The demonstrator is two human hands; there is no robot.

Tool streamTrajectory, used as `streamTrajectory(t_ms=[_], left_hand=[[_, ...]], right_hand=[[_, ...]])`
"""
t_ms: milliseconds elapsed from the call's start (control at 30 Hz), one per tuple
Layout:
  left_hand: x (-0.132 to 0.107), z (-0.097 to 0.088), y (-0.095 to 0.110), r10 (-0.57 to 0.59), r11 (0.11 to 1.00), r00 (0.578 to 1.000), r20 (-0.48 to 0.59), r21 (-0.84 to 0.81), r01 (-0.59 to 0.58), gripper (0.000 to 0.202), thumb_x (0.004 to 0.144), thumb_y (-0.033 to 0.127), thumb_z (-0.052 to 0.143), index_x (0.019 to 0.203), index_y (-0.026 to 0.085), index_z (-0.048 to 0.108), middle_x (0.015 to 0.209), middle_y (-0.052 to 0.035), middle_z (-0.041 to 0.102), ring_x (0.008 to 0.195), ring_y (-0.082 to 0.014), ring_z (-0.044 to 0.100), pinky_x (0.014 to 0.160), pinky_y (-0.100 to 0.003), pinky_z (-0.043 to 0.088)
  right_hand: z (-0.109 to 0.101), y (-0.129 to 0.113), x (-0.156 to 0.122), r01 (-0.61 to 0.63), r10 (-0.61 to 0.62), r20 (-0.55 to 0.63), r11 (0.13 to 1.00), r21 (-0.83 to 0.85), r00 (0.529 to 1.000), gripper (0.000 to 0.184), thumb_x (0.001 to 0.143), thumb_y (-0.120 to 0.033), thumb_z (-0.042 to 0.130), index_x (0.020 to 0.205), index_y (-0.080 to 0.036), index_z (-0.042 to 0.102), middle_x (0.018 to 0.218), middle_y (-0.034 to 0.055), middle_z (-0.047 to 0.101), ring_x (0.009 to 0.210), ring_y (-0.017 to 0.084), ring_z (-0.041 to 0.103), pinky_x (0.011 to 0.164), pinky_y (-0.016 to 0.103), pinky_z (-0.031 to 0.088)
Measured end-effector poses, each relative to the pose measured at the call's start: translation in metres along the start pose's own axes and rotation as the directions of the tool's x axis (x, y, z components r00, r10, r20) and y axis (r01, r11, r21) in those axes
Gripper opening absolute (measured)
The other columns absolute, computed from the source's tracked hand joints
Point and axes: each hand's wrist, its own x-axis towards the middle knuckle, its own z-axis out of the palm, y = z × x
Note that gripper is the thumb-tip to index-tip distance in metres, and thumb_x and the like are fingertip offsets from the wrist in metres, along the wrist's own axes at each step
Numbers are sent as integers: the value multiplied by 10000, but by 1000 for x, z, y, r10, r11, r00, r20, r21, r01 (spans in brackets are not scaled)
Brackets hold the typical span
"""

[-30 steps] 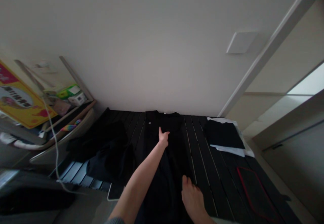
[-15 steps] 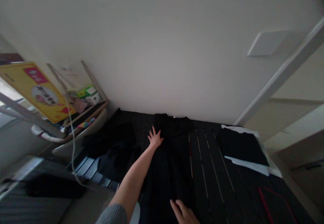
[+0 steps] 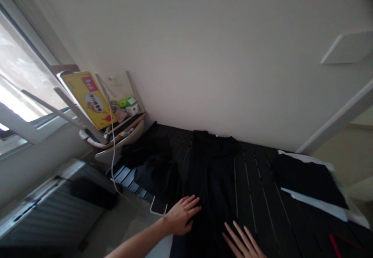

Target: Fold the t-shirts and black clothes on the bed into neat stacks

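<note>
Lie: black garment [image 3: 212, 172] runs lengthwise from wall [image 3: 204, 56] to hands
Left grip [image 3: 182, 215]: open, flat on garment's near edge
Right grip [image 3: 241, 242]: open, fingers spread, at garment's near end

You work above a black garment [image 3: 214, 172] of soft, matt cloth, on a slatted deck [image 3: 256, 182] with a dark matt finish. At the deck's right edge, note smooth white paper [image 3: 314, 203] beneath matt black fabric [image 3: 305, 181]. Off the deck's left edge, note a phone [image 3: 159, 206] with a glossy face and a yellow printed board [image 3: 87, 99] with a slight sheen.
</note>
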Motion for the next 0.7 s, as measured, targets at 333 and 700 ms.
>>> streamTrajectory(t_ms=[333,700], left_hand=[[-34,31,6,44,997,999,-21,71,-43,758,834,25,441,1455,415,253,1532,38,286,1434,-199,182,1170,-439,141],[-17,5,50,-305,702,952,-26,-682,206,382,924,434,425,953,150,679,869,-21,699,803,-183,621,746,-270,485]], right_hand=[[-11,-10,1,12,-42,212,990,139,976,795,730,8,374,1475,-251,276,1502,45,350,1358,232,364,1030,417,443],[-108,32,72,-690,157,722,482,539,674,300,865,-358,482,979,-176,692,1045,61,693,1041,227,599,922,314,450]])
